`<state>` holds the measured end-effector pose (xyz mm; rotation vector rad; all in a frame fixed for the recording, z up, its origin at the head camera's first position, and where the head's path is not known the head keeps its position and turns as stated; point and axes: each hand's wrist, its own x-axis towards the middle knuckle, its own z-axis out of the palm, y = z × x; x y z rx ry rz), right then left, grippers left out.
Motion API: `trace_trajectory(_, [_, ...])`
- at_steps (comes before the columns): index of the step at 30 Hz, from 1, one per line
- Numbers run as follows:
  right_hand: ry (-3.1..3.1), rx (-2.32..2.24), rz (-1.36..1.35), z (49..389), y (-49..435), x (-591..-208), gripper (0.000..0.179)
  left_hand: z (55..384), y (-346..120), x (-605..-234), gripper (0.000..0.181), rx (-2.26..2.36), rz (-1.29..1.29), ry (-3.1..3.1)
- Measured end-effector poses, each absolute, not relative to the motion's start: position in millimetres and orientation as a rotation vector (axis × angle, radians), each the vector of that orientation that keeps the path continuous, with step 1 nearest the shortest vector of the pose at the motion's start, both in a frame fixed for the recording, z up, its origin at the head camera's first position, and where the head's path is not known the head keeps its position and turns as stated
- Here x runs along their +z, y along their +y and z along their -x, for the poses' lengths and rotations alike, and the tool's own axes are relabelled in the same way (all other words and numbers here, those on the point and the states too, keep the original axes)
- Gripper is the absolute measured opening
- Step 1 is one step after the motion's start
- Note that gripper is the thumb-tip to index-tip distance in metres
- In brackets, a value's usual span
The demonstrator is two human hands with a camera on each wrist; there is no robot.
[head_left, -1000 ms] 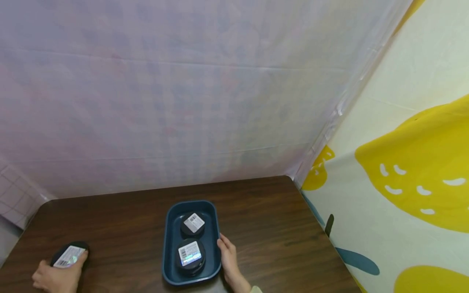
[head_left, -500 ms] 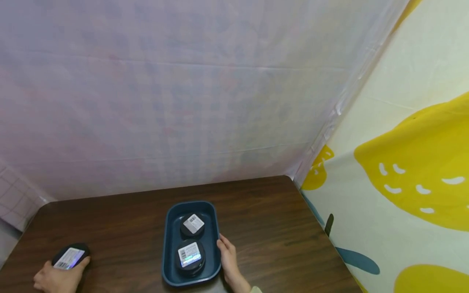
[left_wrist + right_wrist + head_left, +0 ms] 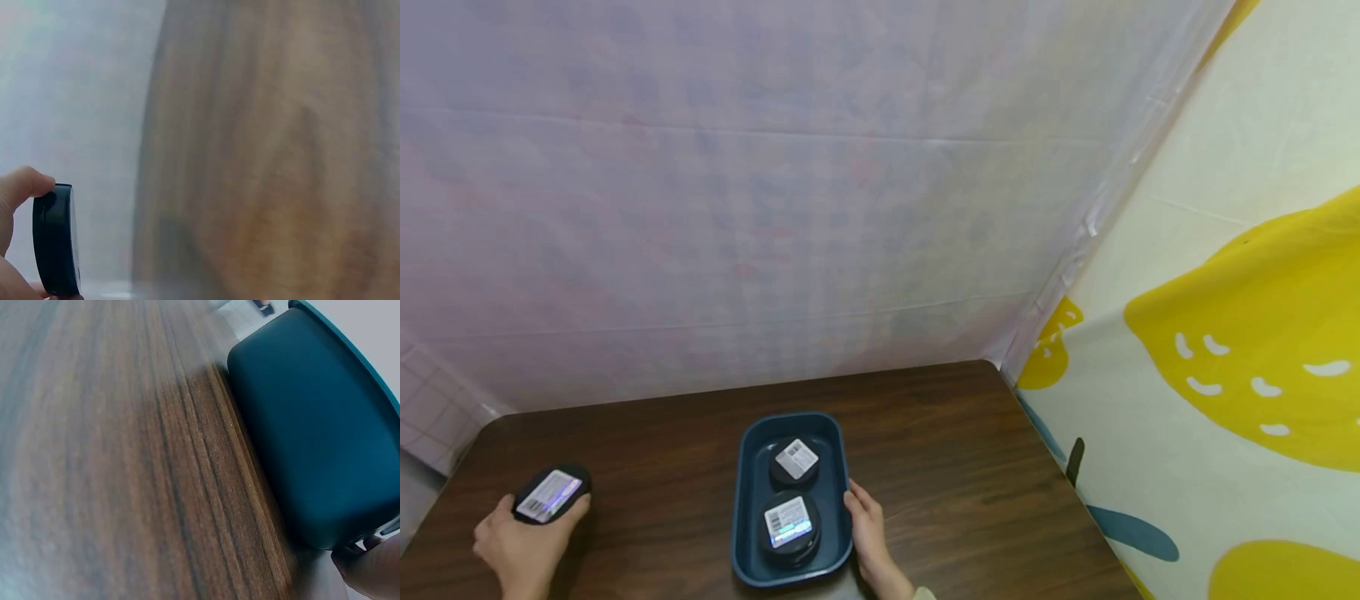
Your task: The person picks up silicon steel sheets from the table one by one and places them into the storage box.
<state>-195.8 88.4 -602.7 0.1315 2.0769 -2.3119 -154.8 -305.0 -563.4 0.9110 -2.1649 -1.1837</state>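
Note:
My left hand (image 3: 523, 540) grips a flat, round black container (image 3: 550, 493) with a white barcode label on its upper face, over the table's left side. The left wrist view shows the container (image 3: 55, 240) from its side, pinched between thumb and fingers at opposite edges. A dark blue rectangular tray (image 3: 741, 500) with rounded corners rests near the table's front middle. Two more labelled black round containers lie inside it, one farther back (image 3: 784, 475) and one nearer (image 3: 797, 557). With its fingers at the tray's right wall, my right hand (image 3: 872, 533) holds the tray.
The dark wood-grain table (image 3: 962, 467) spans the lower view. A pale plaid sheet (image 3: 775, 208) hangs behind it, and a white sheet with yellow lemons (image 3: 1262, 350) hangs along its right edge. Pink tiling (image 3: 433, 400) shows at the far left.
My left hand has risen and moved slightly away from me with the black container, which now tilts a little. My right hand and the tray have stayed put.

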Motion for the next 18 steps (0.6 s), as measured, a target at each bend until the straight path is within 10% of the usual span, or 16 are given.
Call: trace_trajectory(18, [2.082,-2.304,-0.127,194.5,89.7,-601.9,0.042,168.4,-276.0,-499.3,0.086,-1.197,-0.744,-2.214])
